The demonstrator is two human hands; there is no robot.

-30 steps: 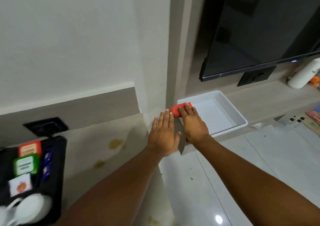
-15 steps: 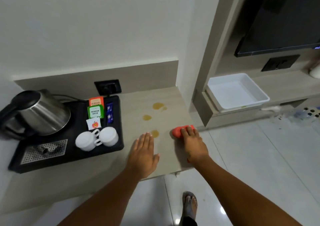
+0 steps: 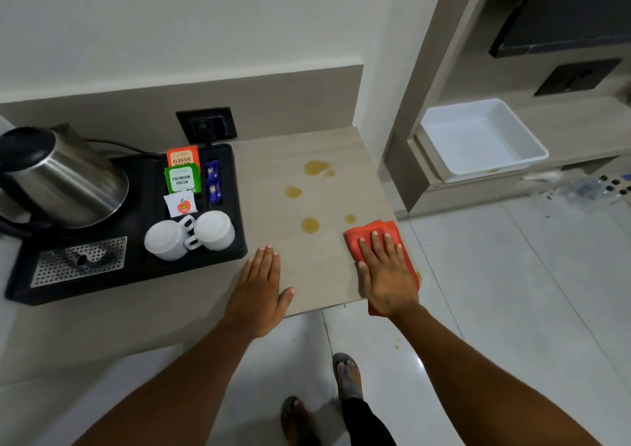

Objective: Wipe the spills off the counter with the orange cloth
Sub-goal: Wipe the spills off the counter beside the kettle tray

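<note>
I see my right hand (image 3: 387, 275) lying flat on the orange cloth (image 3: 370, 237), fingers spread and pressing it down onto the counter (image 3: 321, 275) — so this grip is not closed around anything, it is an open palm on top of the cloth. The cloth is folded and sits at the right edge of the counter; part of it comes out beyond my fingertips, and a strip shows under the wrist side, where it reaches the front edge.

My left hand (image 3: 261, 292) rests flat on the bare counter, to the left of the right hand and well apart from it. Its fingers are together and straight, the thumb out — an open grip that holds nothing.

The spills (image 3: 310, 225) are yellow-brown spots. The nearest two lie just beyond the cloth and a little to its left: one round spot and one very small one. Two more are farther from my right hand, toward the wall, the farthest being the largest.

To the left of my left hand stands a black tray (image 3: 136, 271) with a steel kettle (image 3: 65, 179), two white cups (image 3: 191, 235) turned upside down and touching each other, and tea sachets (image 3: 182, 179). Far to the right of the cloth, on a lower shelf, is a white tub (image 3: 485, 138).
</note>
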